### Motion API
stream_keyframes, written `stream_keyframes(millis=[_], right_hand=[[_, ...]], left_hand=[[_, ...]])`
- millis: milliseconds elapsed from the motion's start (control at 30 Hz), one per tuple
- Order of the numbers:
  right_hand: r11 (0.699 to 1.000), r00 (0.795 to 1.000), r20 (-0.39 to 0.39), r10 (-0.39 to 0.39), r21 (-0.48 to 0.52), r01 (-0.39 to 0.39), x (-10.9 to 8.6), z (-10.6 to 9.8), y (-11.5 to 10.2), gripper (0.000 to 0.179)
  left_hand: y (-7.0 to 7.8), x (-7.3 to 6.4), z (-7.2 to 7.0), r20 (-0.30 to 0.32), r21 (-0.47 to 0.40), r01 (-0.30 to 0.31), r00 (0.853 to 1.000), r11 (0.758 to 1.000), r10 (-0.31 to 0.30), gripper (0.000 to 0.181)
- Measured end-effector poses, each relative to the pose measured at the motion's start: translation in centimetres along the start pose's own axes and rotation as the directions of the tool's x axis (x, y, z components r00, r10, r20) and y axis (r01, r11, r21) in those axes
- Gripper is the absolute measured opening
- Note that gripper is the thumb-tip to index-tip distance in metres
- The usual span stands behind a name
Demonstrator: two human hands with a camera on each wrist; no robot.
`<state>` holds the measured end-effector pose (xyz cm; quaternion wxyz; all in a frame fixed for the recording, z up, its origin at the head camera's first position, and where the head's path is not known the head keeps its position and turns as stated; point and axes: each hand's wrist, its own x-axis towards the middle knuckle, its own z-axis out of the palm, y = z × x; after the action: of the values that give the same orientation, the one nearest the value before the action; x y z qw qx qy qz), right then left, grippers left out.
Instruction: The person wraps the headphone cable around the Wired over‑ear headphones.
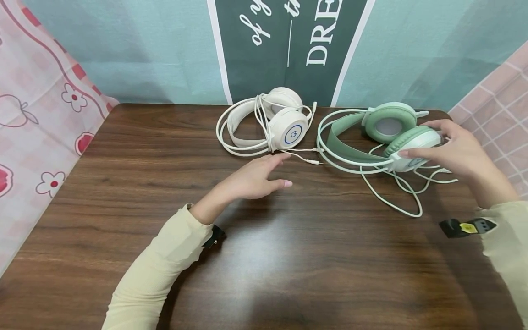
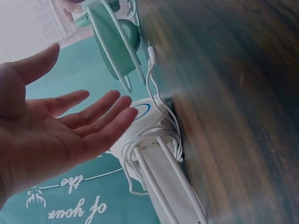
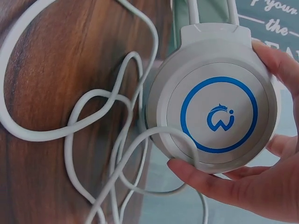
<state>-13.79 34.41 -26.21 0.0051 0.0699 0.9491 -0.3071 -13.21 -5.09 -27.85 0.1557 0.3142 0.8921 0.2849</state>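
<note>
Green-and-white headphones (image 1: 363, 156) lie at the back right of the table, their pale cable spread loosely in front. My right hand (image 1: 458, 146) grips their near ear cup; the right wrist view shows thumb and fingers around the rim of that white cup (image 3: 219, 116), which bears a blue ring. White headphones (image 1: 288, 130) rest to the left, the cable wound around the headband and its plug ends lying on the table. Just in front of them hovers my left hand (image 1: 261, 178), fingers extended and apart from the headphones, with nothing in the palm.
The brown wooden table (image 1: 288, 266) reaches back to a teal cloth (image 1: 144, 55) with white lettering. A pink patterned cloth (image 1: 45, 114) hangs at the left, and a pink tiled-pattern cloth (image 1: 503, 110) at the right.
</note>
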Motion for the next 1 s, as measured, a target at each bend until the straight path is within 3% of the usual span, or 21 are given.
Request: stream_keyframes(millis=[167, 233, 300, 367, 500, 533, 567, 600, 667, 733, 767, 800, 867, 933, 1000], right_hand=[[1.000, 1.000, -0.021, -0.005, 0.017, 0.005, -1.1, -1.0, -0.5, 0.060], [0.999, 1.000, -0.025, -0.011, 0.036, 0.012, -1.6, -1.3, -0.9, 0.059], [0.999, 0.999, -0.031, -0.012, 0.032, 0.013, -2.2, -1.5, -1.5, 0.060], [0.999, 0.999, -0.035, -0.018, 0.031, 0.019, -2.9, -1.5, -2.3, 0.064], [0.999, 0.998, -0.056, -0.036, 0.009, 0.037, -4.5, -1.0, -3.9, 0.067], [0.999, 0.997, -0.056, -0.044, 0.008, 0.045, -4.8, -0.8, -4.3, 0.068], [0.999, 0.997, -0.054, -0.050, 0.010, 0.051, -5.1, -0.5, -4.7, 0.068], [0.998, 0.997, -0.047, -0.054, 0.013, 0.055, -5.4, -0.3, -5.1, 0.069], [0.998, 0.997, -0.037, -0.062, 0.007, 0.063, -5.8, 0.1, -5.7, 0.071], [0.997, 0.997, -0.025, -0.073, -0.004, 0.073, -6.1, 0.4, -6.1, 0.073], [0.997, 0.997, -0.018, -0.077, -0.006, 0.076, -6.2, 0.5, -6.3, 0.073], [0.997, 0.997, -0.013, -0.080, -0.010, 0.080, -6.3, 0.6, -6.5, 0.074], [0.996, 0.996, -0.009, -0.091, -0.021, 0.090, -6.5, 0.7, -6.8, 0.075], [0.994, 0.995, -0.005, -0.104, -0.030, 0.104, -6.7, 0.9, -7.2, 0.076], [0.992, 0.993, -0.001, -0.118, -0.034, 0.118, -6.9, 1.1, -7.5, 0.077]], left_hand=[[0.0, 0.5, -0.1, -0.038, -0.154, 0.034, 0.998, 0.987, -0.040, 0.064], [-0.1, 0.8, -0.1, -0.040, -0.251, 0.066, 0.996, 0.966, -0.078, 0.063], [0.0, 1.1, -0.1, -0.043, -0.359, 0.095, 0.992, 0.928, -0.118, 0.063], [0.1, 1.4, 0.0, -0.037, -0.486, 0.119, 0.987, 0.866, -0.156, 0.062], [0.3, 1.9, -0.1, -0.014, -0.716, 0.158, 0.970, 0.679, -0.241, 0.064], [0.3, 1.9, -0.1, -0.019, -0.737, 0.162, 0.966, 0.657, -0.259, 0.065], [0.2, 1.8, -0.2, -0.035, -0.730, 0.163, 0.961, 0.663, -0.274, 0.066], [0.1, 1.7, -0.3, -0.063, -0.701, 0.158, 0.958, 0.696, -0.281, 0.067], [0.0, 1.2, -0.7, -0.146, -0.585, 0.121, 0.957, 0.802, -0.251, 0.066], [0.0, 0.4, -1.3, -0.231, -0.374, 0.076, 0.958, 0.924, -0.173, 0.064], [0.1, 0.0, -1.7, -0.259, -0.259, 0.053, 0.958, 0.964, -0.122, 0.062], [0.3, -0.4, -2.1, -0.275, -0.147, 0.023, 0.959, 0.989, -0.064, 0.060], [0.7, -1.2, -2.8, -0.276, 0.059, -0.055, 0.959, 0.997, 0.069, 0.057], [1.0, -1.6, -3.3, -0.235, 0.215, -0.153, 0.950, 0.965, 0.204, 0.058], [1.3, -1.8, -3.4, -0.177, 0.317, -0.260, 0.929, 0.912, 0.326, 0.060]])
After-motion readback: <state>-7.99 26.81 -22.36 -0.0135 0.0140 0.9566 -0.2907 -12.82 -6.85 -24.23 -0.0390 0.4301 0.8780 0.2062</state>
